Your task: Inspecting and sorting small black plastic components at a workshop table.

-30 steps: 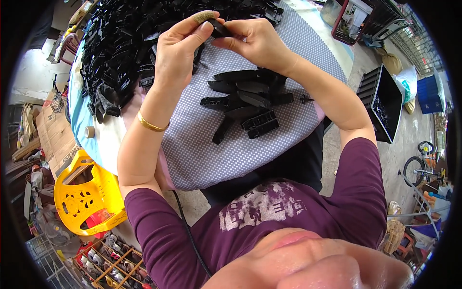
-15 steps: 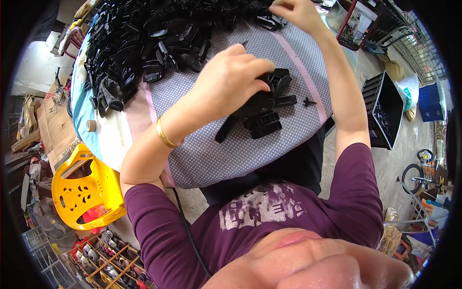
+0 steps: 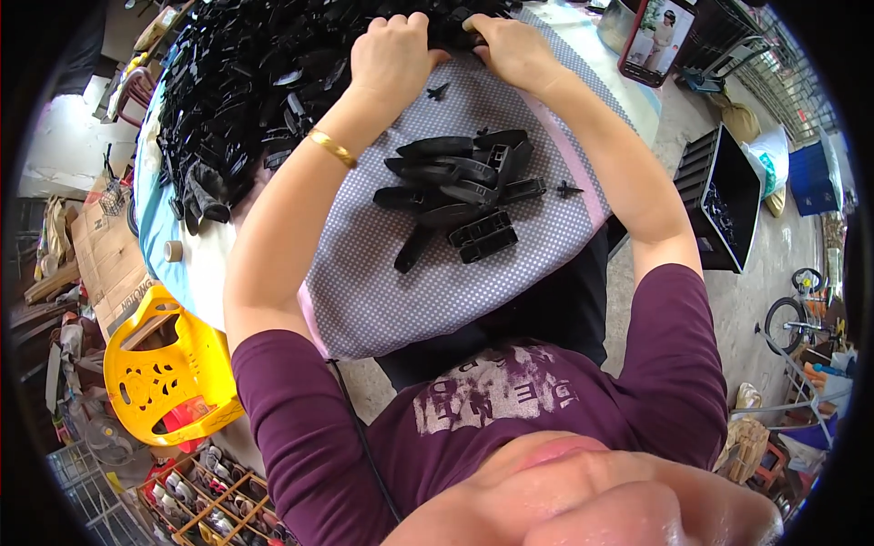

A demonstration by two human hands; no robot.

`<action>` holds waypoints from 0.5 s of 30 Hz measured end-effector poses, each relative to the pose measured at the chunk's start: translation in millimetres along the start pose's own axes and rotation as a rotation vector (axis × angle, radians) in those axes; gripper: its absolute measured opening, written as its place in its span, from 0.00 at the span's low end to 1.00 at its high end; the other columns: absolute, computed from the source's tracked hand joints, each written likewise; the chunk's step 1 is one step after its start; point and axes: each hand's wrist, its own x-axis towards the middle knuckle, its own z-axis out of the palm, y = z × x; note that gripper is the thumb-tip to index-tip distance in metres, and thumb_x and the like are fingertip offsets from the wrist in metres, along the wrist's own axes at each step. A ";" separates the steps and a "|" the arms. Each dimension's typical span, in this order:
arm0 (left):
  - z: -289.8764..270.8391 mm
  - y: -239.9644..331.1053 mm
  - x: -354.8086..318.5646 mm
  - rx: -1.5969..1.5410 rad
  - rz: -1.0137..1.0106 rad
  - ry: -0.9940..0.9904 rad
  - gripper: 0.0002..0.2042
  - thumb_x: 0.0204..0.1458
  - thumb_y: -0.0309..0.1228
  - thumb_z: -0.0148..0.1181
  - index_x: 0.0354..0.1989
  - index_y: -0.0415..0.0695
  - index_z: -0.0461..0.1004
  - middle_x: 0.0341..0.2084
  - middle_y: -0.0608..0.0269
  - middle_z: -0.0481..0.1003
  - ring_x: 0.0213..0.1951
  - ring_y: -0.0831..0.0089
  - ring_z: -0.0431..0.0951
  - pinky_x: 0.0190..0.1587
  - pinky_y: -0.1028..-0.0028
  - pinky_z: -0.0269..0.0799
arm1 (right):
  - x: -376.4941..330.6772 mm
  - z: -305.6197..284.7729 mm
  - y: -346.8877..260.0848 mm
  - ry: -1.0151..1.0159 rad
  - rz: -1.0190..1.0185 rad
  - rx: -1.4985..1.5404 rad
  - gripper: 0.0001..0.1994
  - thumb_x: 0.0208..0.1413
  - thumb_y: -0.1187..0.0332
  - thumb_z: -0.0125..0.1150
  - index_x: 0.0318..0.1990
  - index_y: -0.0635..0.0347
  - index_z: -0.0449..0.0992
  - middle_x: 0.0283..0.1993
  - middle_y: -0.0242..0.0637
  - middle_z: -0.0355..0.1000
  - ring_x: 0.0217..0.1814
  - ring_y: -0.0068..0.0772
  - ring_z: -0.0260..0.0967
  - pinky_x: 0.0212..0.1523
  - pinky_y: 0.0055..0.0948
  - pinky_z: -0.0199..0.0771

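Note:
My left hand (image 3: 390,65) is at the far side of the dotted cloth, its fingers curled over the edge of a big pile of black plastic parts (image 3: 237,100). What its fingers close on is hidden against the black. Close beside it, my right hand (image 3: 514,53) pinches a black plastic part (image 3: 455,35) between thumb and fingers. Nearer to me, a small heap of long, curved black plastic pieces (image 3: 446,173) lies on the grey dotted cloth (image 3: 382,305). A double black piece (image 3: 482,238) sits at its near edge. Small black bits (image 3: 569,189) lie apart from the heap.
A phone (image 3: 657,41) stands at the far right of the table. On the floor to the right is a black crate (image 3: 719,200) with dark parts inside. A yellow plastic chair (image 3: 168,373) is at the left, near a tape roll (image 3: 173,250) on the table.
My left hand has moved from over the small heap to the far pile, uncovering the heap. My right hand has come left and nearer, beside the left one.

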 end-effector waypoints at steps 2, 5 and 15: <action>11.7 4.8 3.5 0.120 -0.028 -0.112 0.10 0.43 0.28 0.60 0.34 0.41 0.70 0.30 0.55 0.75 0.36 0.59 0.75 0.34 0.67 0.74 | 0.4 0.8 3.9 -0.030 -0.056 -0.007 0.09 0.48 0.68 0.56 0.36 0.58 0.76 0.34 0.45 0.75 0.40 0.45 0.73 0.42 0.39 0.72; 16.9 3.0 3.5 0.073 -0.048 -0.075 0.09 0.43 0.28 0.57 0.34 0.43 0.70 0.31 0.54 0.74 0.36 0.57 0.75 0.34 0.65 0.74 | 1.2 -5.1 0.1 -0.063 0.013 0.036 0.10 0.45 0.67 0.59 0.37 0.57 0.76 0.35 0.45 0.75 0.40 0.46 0.73 0.43 0.39 0.72; -44.2 -14.7 -16.6 -0.623 -0.309 -0.036 0.12 0.44 0.28 0.59 0.39 0.44 0.78 0.34 0.61 0.74 0.27 0.76 0.72 0.34 0.79 0.70 | 3.8 -17.9 -12.1 0.116 0.070 0.444 0.12 0.46 0.63 0.63 0.31 0.63 0.73 0.25 0.44 0.72 0.28 0.38 0.72 0.30 0.34 0.70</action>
